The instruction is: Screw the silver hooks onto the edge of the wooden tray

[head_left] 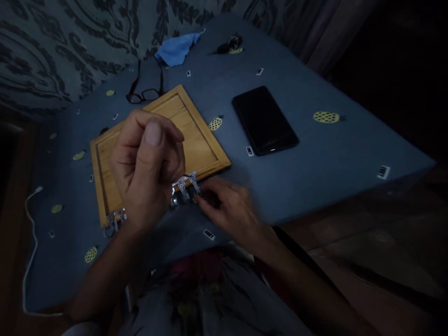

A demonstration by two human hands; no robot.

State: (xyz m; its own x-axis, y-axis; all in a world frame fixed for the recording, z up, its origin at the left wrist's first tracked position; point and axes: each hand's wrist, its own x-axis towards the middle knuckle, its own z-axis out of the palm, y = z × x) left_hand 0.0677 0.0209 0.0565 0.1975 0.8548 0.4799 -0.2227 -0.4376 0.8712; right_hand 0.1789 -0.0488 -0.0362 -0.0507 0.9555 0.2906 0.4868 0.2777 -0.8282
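Observation:
A wooden framed panel lies on the table, with shiny metal hooks along its near edge. My left hand is raised above the panel, its fingers curled in and the thumb laid over them. Whatever is inside that fist, if anything, is hidden. At the right end of the hooks, my right hand pinches a small dark object that I cannot make out clearly. Another set of metal hooks shows at the panel's near left corner, partly behind my left wrist.
A black tablet lies right of the panel. Beyond it are eyeglasses, a blue cloth and a dark bunch that looks like keys. A white cable runs down the left edge of the blue tablecloth. The light is dim.

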